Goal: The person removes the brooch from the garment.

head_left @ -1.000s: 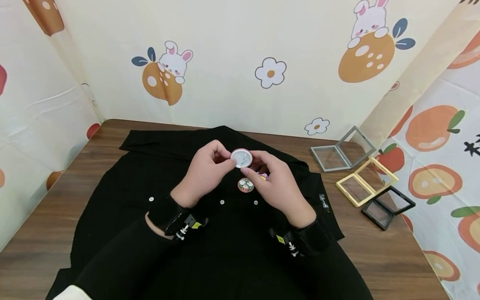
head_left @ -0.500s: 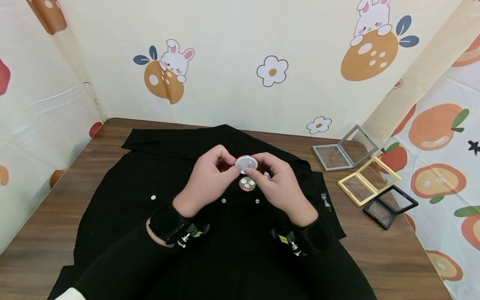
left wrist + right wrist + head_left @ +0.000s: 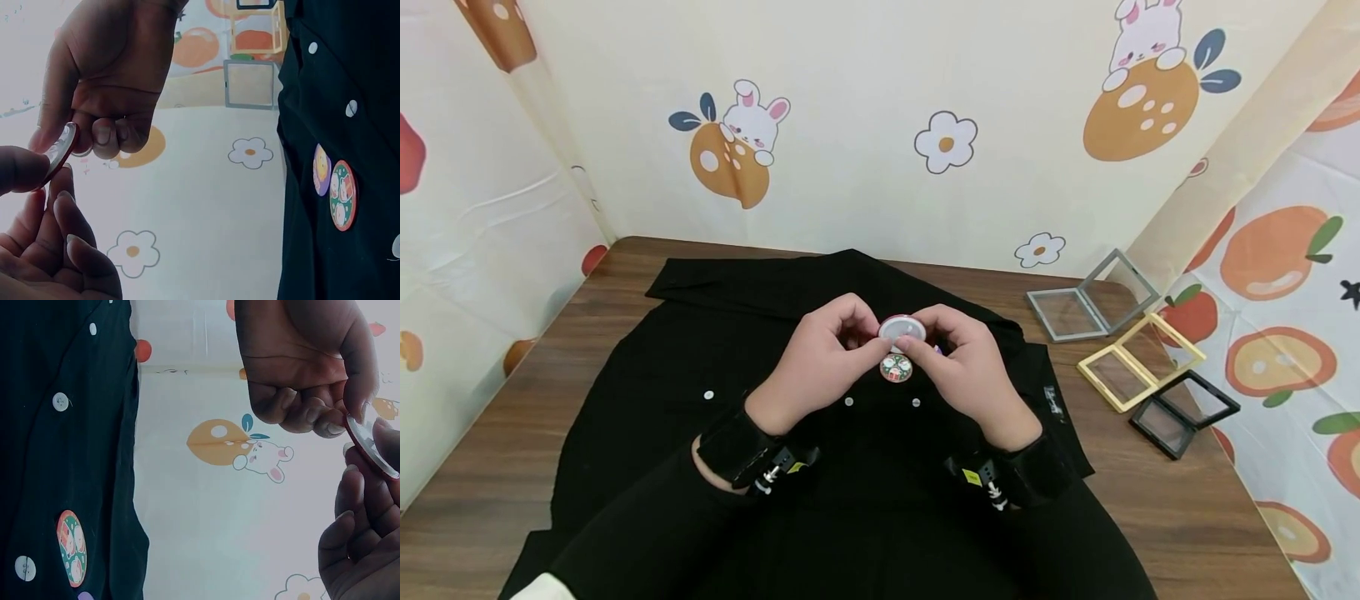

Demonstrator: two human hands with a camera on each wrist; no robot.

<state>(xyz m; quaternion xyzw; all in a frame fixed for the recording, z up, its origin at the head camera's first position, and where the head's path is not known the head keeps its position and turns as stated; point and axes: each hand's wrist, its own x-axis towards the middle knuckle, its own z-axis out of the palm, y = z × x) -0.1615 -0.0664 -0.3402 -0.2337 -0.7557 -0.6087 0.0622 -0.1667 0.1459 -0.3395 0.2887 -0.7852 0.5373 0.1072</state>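
Observation:
A round pin badge [image 3: 901, 327] with a white back and red rim is held above a black buttoned shirt [image 3: 647, 400]. My left hand [image 3: 816, 354] pinches its left side between thumb and fingers. On the opposite side, my right hand [image 3: 967, 360] pinches it too, thumb over the white back. From the left wrist view the badge [image 3: 61, 150] appears nearly edge-on between both hands. Just below lies a green and red patterned badge [image 3: 896, 367] on the shirt. Beside that one sits a purple and yellow badge [image 3: 322, 170], mostly covered by my right hand in the head view.
At the right of the wooden table [image 3: 467, 475] stand three opened clear-windowed cases: a grey one [image 3: 1092, 311], a yellow one [image 3: 1134, 366] and a black one [image 3: 1193, 427]. A patterned cloth [image 3: 850, 167] hangs behind the table.
Both hands have shifted slightly right and down with the badge. Its white back has tipped to look flatter, and my right thumb has moved further over it.

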